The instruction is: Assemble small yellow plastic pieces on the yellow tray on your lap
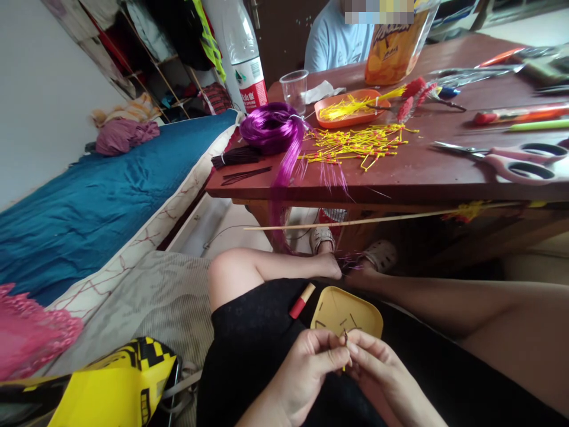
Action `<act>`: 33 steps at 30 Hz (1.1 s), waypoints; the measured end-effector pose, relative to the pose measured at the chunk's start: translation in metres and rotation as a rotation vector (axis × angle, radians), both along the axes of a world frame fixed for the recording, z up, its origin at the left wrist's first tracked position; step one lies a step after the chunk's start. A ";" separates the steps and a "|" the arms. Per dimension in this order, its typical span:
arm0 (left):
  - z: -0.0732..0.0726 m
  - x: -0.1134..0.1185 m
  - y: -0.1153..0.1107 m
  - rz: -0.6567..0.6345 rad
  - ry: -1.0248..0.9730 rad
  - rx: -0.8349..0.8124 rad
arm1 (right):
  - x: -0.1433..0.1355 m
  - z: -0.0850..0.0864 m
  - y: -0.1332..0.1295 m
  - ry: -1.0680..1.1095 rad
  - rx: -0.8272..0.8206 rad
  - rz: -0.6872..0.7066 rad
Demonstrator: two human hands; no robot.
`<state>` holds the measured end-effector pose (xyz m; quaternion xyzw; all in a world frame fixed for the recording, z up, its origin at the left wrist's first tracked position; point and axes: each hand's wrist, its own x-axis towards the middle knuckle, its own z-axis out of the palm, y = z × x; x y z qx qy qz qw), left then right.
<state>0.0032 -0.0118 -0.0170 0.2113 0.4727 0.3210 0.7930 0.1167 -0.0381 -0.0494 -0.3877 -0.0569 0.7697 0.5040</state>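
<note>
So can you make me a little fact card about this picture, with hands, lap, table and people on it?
Left hand: the left hand pinches at a tiny dark piece, with a bit of yellow showing below
Right hand: the right hand pinches there too, fingertips close to the left's
Lap: yellow tray with thin dark bits; red-and-tan tube beside it
Table: purple strands, yellow stems with red tips, orange dish, scissors
Across the table: someone in a light blue top

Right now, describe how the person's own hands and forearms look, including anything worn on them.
The left hand and right hand are ungloved, with no ring visible. The visible parts of both forearms show no sleeve, watch or bracelet.
</note>
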 end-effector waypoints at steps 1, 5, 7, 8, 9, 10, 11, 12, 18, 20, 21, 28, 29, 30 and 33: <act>0.000 0.000 0.000 -0.007 -0.002 0.008 | 0.000 -0.001 0.000 -0.010 0.003 -0.002; 0.001 0.000 0.000 -0.018 0.005 0.025 | -0.001 -0.003 -0.001 -0.032 0.016 -0.018; 0.001 0.000 0.000 -0.026 0.005 0.033 | -0.001 -0.001 -0.001 -0.039 0.023 -0.025; 0.001 0.000 0.000 -0.035 -0.004 0.039 | -0.001 0.000 -0.001 -0.043 0.027 -0.028; 0.001 0.000 0.000 -0.045 -0.015 0.044 | -0.002 0.002 -0.001 -0.046 0.026 -0.029; 0.000 0.000 0.001 -0.054 -0.027 0.045 | -0.002 0.004 0.000 -0.048 0.023 -0.030; 0.000 0.000 0.001 -0.056 -0.037 0.044 | -0.002 0.005 0.000 -0.049 0.018 -0.030; 0.001 0.000 0.001 -0.053 -0.042 0.038 | -0.002 0.007 0.000 -0.053 0.015 -0.030; 0.002 0.000 0.001 -0.049 -0.056 0.009 | 0.000 0.009 0.001 -0.090 0.070 -0.012; 0.001 0.000 0.000 -0.053 -0.077 0.009 | -0.001 0.010 0.001 -0.112 0.081 -0.025; 0.001 0.000 -0.001 -0.049 -0.088 0.007 | -0.001 0.010 0.000 -0.130 0.086 -0.040; 0.001 0.004 -0.005 0.053 -0.146 -0.032 | -0.007 0.013 -0.004 -0.159 0.079 -0.130; 0.001 0.005 -0.006 0.054 -0.139 -0.025 | -0.008 0.013 -0.004 -0.144 0.070 -0.133; 0.001 0.005 -0.006 0.054 -0.128 -0.016 | -0.008 0.013 -0.004 -0.127 0.062 -0.132; 0.000 0.005 -0.007 0.031 -0.097 0.024 | -0.008 0.012 -0.005 -0.069 0.039 -0.109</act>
